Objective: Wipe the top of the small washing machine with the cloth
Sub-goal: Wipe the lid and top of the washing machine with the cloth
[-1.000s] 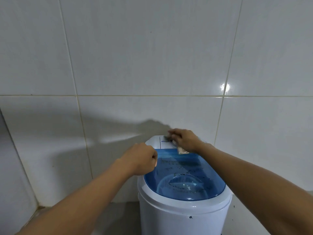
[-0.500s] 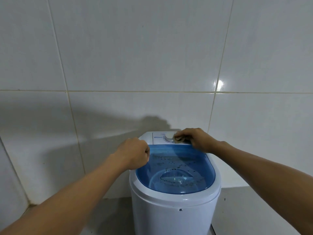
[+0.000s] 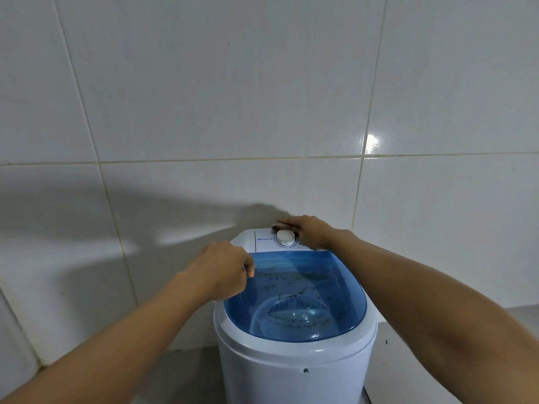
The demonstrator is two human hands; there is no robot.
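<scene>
A small white washing machine (image 3: pixel 291 371) stands against the tiled wall, with a see-through blue lid (image 3: pixel 297 298) speckled with dark bits. On its white back panel sits a round white dial (image 3: pixel 285 237). My right hand (image 3: pixel 309 230) lies flat behind and to the right of the dial, pressing a dark cloth (image 3: pixel 277 227) of which only a small edge shows under the fingers. My left hand (image 3: pixel 221 269) is curled into a fist on the lid's left rim, holding the machine there.
White wall tiles (image 3: pixel 233 97) rise directly behind the machine. A grey floor (image 3: pixel 408 360) runs to the right of it, and a wall corner (image 3: pixel 35 360) lies at the lower left.
My right hand slid with the cloth from over the dial to behind and right of it, uncovering the dial. The left hand stayed on the lid's left rim.
</scene>
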